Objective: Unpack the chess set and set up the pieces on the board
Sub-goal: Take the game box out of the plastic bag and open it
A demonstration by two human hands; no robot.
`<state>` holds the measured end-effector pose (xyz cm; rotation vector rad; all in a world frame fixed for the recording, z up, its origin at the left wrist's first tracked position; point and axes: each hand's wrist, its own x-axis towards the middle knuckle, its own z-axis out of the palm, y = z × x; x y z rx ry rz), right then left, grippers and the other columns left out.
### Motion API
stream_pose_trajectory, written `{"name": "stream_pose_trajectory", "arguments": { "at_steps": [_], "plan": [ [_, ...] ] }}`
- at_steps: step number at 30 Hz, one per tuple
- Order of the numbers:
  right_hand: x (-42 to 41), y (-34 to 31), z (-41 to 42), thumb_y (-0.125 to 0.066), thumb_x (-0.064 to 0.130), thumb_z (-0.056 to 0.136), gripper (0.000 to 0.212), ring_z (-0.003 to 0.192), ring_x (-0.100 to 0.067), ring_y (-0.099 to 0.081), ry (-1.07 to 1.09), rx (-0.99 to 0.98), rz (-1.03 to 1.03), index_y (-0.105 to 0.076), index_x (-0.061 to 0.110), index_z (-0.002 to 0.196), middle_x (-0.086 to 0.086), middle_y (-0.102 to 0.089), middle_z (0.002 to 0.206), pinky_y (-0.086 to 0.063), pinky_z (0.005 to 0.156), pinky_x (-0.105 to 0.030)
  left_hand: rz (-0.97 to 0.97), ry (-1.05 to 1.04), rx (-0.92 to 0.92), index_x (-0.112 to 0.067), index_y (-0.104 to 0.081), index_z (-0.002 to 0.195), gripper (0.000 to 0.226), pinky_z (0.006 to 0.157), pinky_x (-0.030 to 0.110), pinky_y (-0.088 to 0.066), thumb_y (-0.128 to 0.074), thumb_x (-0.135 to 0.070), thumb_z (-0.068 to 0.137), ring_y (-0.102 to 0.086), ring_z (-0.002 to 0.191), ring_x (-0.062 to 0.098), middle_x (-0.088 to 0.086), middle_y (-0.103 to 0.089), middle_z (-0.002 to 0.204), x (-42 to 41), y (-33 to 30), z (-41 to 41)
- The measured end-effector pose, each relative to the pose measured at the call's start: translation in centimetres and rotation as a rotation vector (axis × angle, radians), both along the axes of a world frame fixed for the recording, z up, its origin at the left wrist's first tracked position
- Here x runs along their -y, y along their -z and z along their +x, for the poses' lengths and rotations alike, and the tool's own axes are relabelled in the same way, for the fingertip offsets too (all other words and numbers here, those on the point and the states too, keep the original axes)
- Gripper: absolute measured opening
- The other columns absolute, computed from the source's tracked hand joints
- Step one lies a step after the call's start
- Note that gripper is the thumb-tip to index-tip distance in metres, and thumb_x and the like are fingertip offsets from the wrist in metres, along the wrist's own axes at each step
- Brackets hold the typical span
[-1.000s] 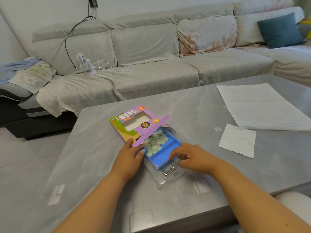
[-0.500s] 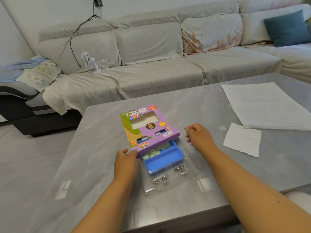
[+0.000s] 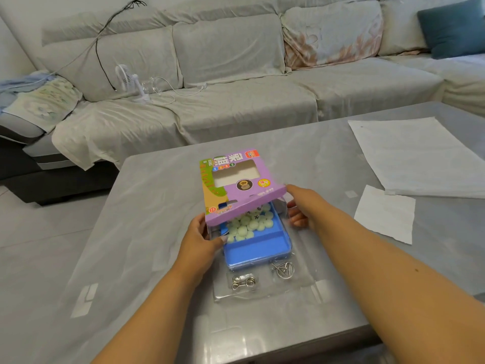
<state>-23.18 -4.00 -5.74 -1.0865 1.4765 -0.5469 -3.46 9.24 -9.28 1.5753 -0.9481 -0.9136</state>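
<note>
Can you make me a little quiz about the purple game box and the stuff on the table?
1. True or false: the blue tray is completely out of the purple box.
2. What lies in the tray? A) round pale green pieces B) dice C) cards
3. Fill in: two metal wire puzzles sit in the clear plastic nearer the person than the ____ tray.

Key: 1 false, its far end is under the box, which the left hand and right hand hold. 2 A. 3 blue.
</note>
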Motion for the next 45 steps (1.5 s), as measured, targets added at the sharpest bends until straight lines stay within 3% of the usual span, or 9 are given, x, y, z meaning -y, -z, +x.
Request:
{"name": "stream_pose_trajectory", "arguments": {
  "at_steps": [6,11,16,22,25,27,32,39,45],
  "plan": [
    [0.9,-0.2,0.3,-0.059,0.03,0.086,0.037,0.045,-0.014,-0.029,-0.04,-0.068,-0.004,-0.041,0.014,0.058,-0.004,-0.04,0.054,-0.024,0.035,-0.01,-0.054,0.041,-0.1,-0.03,-0.046,0.122,0.057,0.073,0.011,-0.052,-0.063,0.008,0.084,-0.058,0.109,-0.001,-0.017,-0.06,0.118,0.1,0.7,0.3],
    [1.8,-0.1,0.8,-0.057,0.029,0.087,0.033,0.048,-0.017,-0.038,0.008,-0.119,-0.067,-0.047,0.008,0.063,-0.009,-0.048,0.059,-0.029,0.045,-0.021,-0.057,0.068,-0.1,-0.037,-0.045,0.12,0.057,0.078,0.013,-0.052,-0.064,0.004,0.085,-0.055,0.113,-0.001,-0.022,-0.057,0.119,0.1,0.8,0.5],
    [2.7,0.3,1.2,-0.056,0.032,0.086,0.032,0.049,-0.019,-0.039,0.071,-0.132,-0.101,-0.047,0.008,0.066,-0.009,-0.049,0.06,-0.033,0.047,-0.022,-0.009,-0.033,0.115,-0.026,-0.044,0.132,0.062,0.092,0.02,-0.046,-0.075,-0.014,0.08,-0.051,0.115,0.005,-0.014,-0.053,0.125,-0.1,1.0,0.1],
    [3.4,-0.4,0.4,-0.049,0.056,0.088,0.048,0.058,-0.018,-0.056,0.077,0.111,0.003,-0.057,0.01,0.08,-0.007,-0.06,0.069,-0.042,0.048,-0.023,-0.034,-0.013,0.179,-0.026,-0.052,0.126,0.052,0.077,0.008,-0.046,-0.074,-0.012,0.081,-0.056,0.108,-0.002,-0.015,-0.06,0.119,-0.1,1.0,0.0],
    [3.9,-0.4,0.8,-0.068,0.022,0.085,0.023,0.054,-0.018,-0.056,0.136,0.12,-0.06,-0.054,0.004,0.079,-0.009,-0.059,0.067,-0.043,0.041,-0.02,-0.039,0.007,0.18,-0.029,-0.051,0.124,0.051,0.075,0.004,-0.045,-0.072,-0.01,0.082,-0.053,0.101,-0.016,-0.02,-0.059,0.116,-0.1,1.0,-0.2],
    [4.4,-0.3,1.3,-0.068,0.011,0.083,0.024,0.054,-0.019,-0.055,0.173,0.129,-0.062,-0.049,0.005,0.071,-0.011,-0.057,0.066,-0.045,0.045,-0.025,-0.042,-0.002,0.182,-0.032,-0.051,0.121,0.049,0.074,0.003,-0.045,-0.071,-0.01,0.083,-0.053,0.098,-0.019,-0.024,-0.058,0.113,-0.2,1.0,-0.4],
    [5.6,-0.4,2.3,-0.067,0.023,0.085,0.027,0.061,-0.018,-0.058,0.108,0.041,-0.08,-0.048,0.008,0.072,-0.009,-0.06,0.07,-0.046,0.058,-0.029,-0.042,-0.042,0.157,-0.035,-0.049,0.122,0.052,0.085,0.017,-0.049,-0.073,-0.011,0.081,-0.056,0.109,-0.003,-0.021,-0.06,0.116,-0.3,1.3,-0.2],
    [6.5,0.8,2.0,-0.065,0.018,0.084,0.019,0.063,-0.021,-0.06,0.294,0.218,-0.112,-0.056,0.003,0.076,-0.014,-0.063,0.08,-0.048,0.05,-0.026,0.015,-0.095,0.251,-0.021,-0.038,0.14,0.076,0.088,0.02,-0.043,-0.078,-0.024,0.076,-0.055,0.106,0.009,-0.008,-0.053,0.121,-0.3,1.3,-1.8],
    [7.5,1.1,1.5,-0.057,0.012,0.087,0.021,0.062,-0.023,-0.056,0.406,0.133,-0.187,-0.052,0.008,0.067,-0.008,-0.058,0.074,-0.039,0.04,-0.02,0.026,-0.076,0.268,-0.025,-0.043,0.136,0.065,0.078,0.014,-0.046,-0.076,-0.021,0.079,-0.058,0.097,0.004,-0.011,-0.06,0.113,-0.1,1.5,-1.4]
  ]
}}
